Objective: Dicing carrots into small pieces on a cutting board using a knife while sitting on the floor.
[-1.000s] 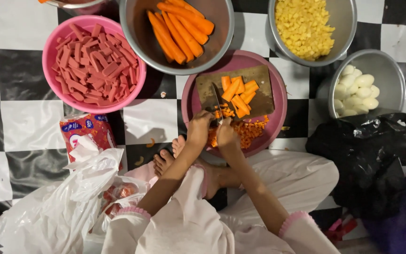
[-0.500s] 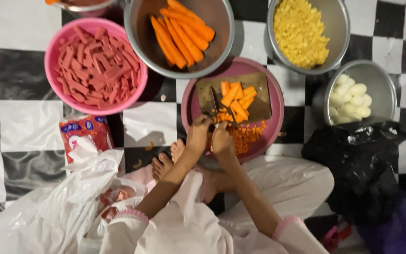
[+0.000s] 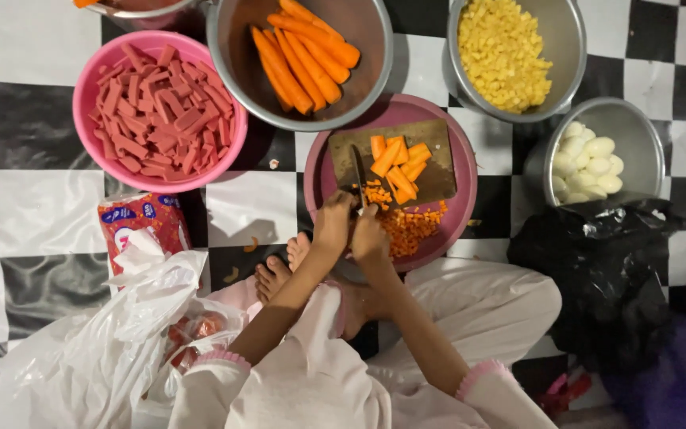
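Note:
A dark wooden cutting board [image 3: 438, 179] lies in a pink basin [image 3: 462, 214] with carrot sticks [image 3: 397, 159] on it and diced carrot [image 3: 410, 226] heaped at its near edge. My left hand [image 3: 333, 224] grips a knife [image 3: 358, 168], blade pointing away over the board's left side. My right hand [image 3: 370, 236] sits right beside it, fingers curled down on carrot strips [image 3: 376, 195] at the board's near edge. My bare feet [image 3: 275, 270] rest on the floor just under the basin.
On the chequered floor stand a pink bowl of red sausage strips [image 3: 160, 111], a metal pot of peeled carrots [image 3: 303, 56], a metal bowl of yellow cubes [image 3: 502, 52] and a bowl of peeled white eggs [image 3: 589, 155]. A black bag [image 3: 605, 278] lies right, white bags [image 3: 97, 349] left.
Both hands stay together at the board's near edge with the knife working over the carrot. The view has shifted slightly; the bowls have not moved.

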